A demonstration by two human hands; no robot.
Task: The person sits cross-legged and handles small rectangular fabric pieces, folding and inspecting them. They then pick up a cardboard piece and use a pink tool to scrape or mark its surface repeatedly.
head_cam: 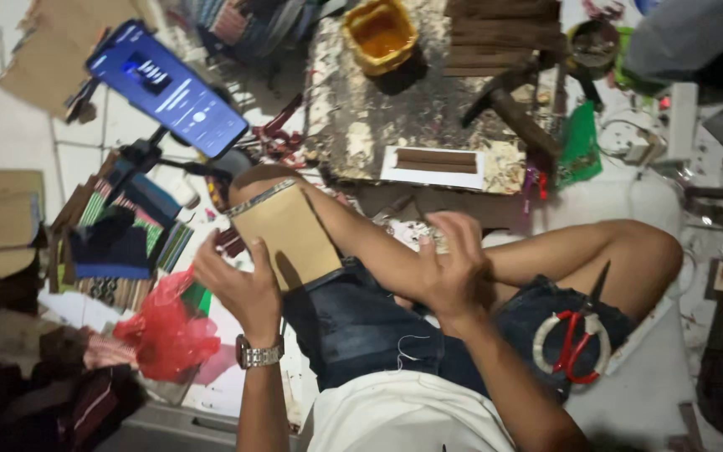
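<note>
My left hand [240,285] grips the lower edge of a tan cardboard-like rectangular piece [286,234] with a woven strip along its top edge, held over my left knee. My right hand [453,268] hovers over my lap with fingers spread and curled, holding nothing. A metal watch [258,353] is on my left wrist. Red-handled scissors [575,339] lie on my right thigh, on the denim shorts.
A worn work board [361,125] in front bears a yellow glue pot [380,33], a hammer [512,105] and brown strips on white card [435,165]. A phone on a tripod [167,88] stands left. Striped fabric pieces [123,243] and a red plastic bag [167,331] lie at left.
</note>
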